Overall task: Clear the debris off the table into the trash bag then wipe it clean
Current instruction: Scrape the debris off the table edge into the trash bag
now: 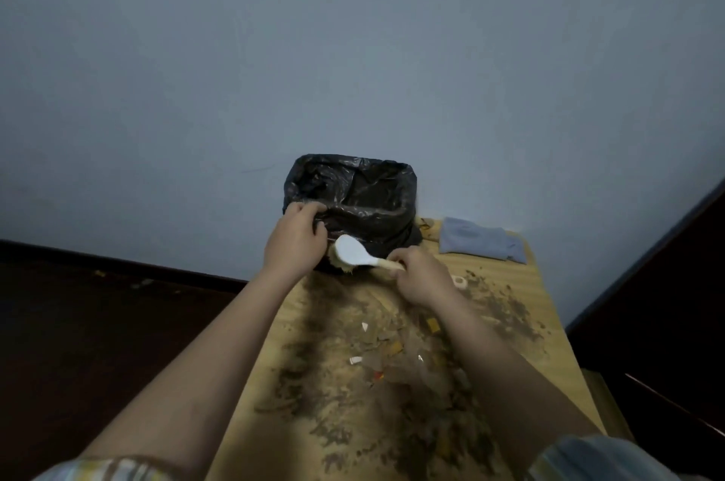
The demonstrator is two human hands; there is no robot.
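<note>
A black trash bag [361, 198] stands open at the far end of the wooden table [521, 280]. My left hand [296, 241] grips the bag's near rim. My right hand [421, 278] holds the handle of a white-backed hand brush [355, 251], whose bristled head lies at the foot of the bag beside my left hand. Brown dirt, paper scraps and other debris [392, 359] cover most of the tabletop between my arms and to the right.
A folded blue cloth [480, 239] lies at the table's far right corner. A small pale ring [459, 280] sits near my right hand. A blue wall rises just behind the bag. Dark floor lies left, dark furniture right.
</note>
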